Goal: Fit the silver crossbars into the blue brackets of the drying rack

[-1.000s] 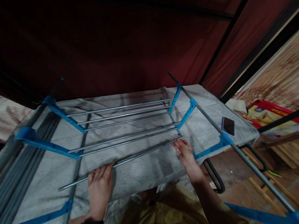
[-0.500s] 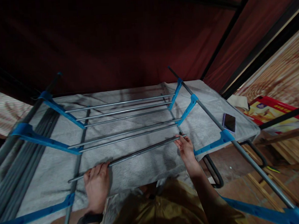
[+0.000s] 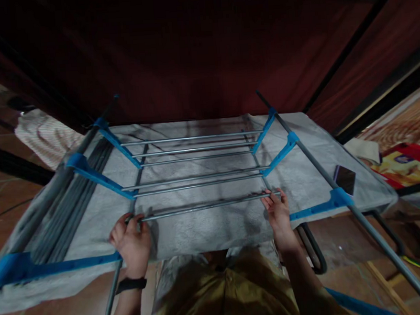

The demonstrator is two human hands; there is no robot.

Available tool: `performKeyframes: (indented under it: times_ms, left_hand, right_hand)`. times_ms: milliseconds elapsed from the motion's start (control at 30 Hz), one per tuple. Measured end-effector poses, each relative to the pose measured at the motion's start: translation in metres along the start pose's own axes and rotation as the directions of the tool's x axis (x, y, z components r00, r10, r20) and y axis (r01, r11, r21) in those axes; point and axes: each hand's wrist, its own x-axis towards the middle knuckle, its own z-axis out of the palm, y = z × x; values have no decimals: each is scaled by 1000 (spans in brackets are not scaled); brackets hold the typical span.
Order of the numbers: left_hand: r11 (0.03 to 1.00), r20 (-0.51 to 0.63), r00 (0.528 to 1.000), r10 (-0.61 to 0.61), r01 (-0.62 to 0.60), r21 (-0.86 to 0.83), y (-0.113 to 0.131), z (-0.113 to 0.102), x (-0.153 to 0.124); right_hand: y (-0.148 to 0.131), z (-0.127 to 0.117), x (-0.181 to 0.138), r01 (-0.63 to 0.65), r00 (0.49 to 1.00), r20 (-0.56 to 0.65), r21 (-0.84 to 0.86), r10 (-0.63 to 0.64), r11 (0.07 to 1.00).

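Note:
A thin metal rod runs level between my two hands. My left hand is closed round its left end, a black band on that wrist. My right hand pinches the right end, close to a blue plastic bracket. The rod hangs just above a grey cloth that covers a table. Beyond it stand rack frames made of grey rods fixed into blue side brackets.
A dark phone lies on the cloth at the right. Long grey poles slant along both sides of the table. A bundle of grey tubes lies at the left. A red and yellow box sits at the far right.
The rod has swung from slanted to level; its left end came up and away from me with my left hand, which closed round it. The view has shifted left.

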Motion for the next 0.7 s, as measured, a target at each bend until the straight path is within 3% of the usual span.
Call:
performKeyframes:
  times_ms: [100,200,367,433,533,700]
  left_hand:
    - [973,-37,992,-124,114,-200,-3,4,4]
    - [882,-27,954,-299,265,-390,-7,12,6]
    - [535,168,833,-526,478,-696,-9,26,1]
    - [413,222,799,-558,500,-761,-7,28,-4]
    - [306,266,774,-574,504,-808,-6,30,-11]
    - [261,208,757,-620,448,-855,-6,37,-14]
  right_hand:
    - [0,-3,0,14,1000,7,-8,-14,1000]
    - [0,-5,-1,17,999,28,-10,-17,1000]
    - [1,-14,4,8,1000,-7,-38,-8,999]
    - [2,-19,7,11,1000,-16,-55,-12,998]
    - [5,-27,9,33,999,-3,-71,-33,997]
    - [9,-37,10,48,999,1,-111,-49,993]
